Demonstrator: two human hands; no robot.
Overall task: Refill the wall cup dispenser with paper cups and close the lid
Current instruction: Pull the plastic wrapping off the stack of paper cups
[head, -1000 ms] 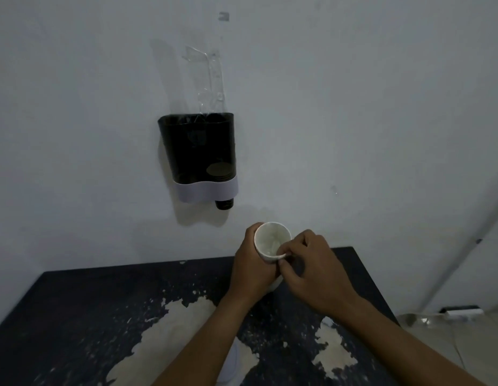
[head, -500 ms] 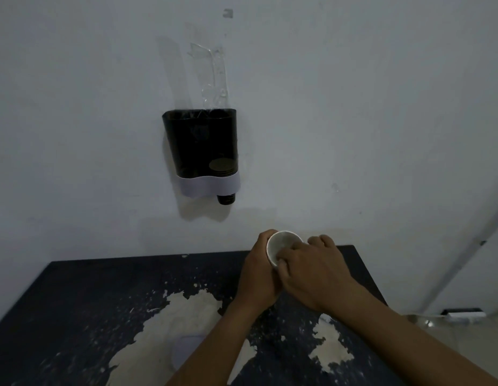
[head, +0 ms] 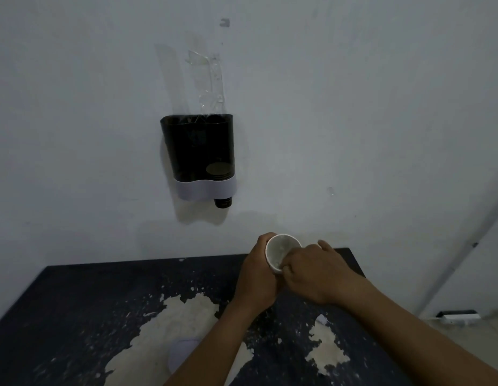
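Note:
A dark cup dispenser (head: 197,151) with a pale lower band hangs on the wall, upper centre. Its clear lid (head: 207,79) stands flipped up against the wall. A few cups sit low in its right side, and a dark cup bottom (head: 223,203) pokes out below. A white paper cup (head: 280,250), mouth toward me, is held over the table's far edge. My left hand (head: 257,274) wraps its left side. My right hand (head: 316,271) pinches its rim from the right. Whether more cups are stacked under it is hidden.
A black table (head: 83,302) with peeled pale patches fills the lower view. A white round object (head: 183,349) lies on it, partly behind my left forearm. At the right are a white doorframe (head: 465,252) and a power strip (head: 459,316) on the floor.
Both hands with the cup dropped slightly toward the table edge, then shifted little. My right fingers moved along the cup's rim. The dispenser and lid are unchanged.

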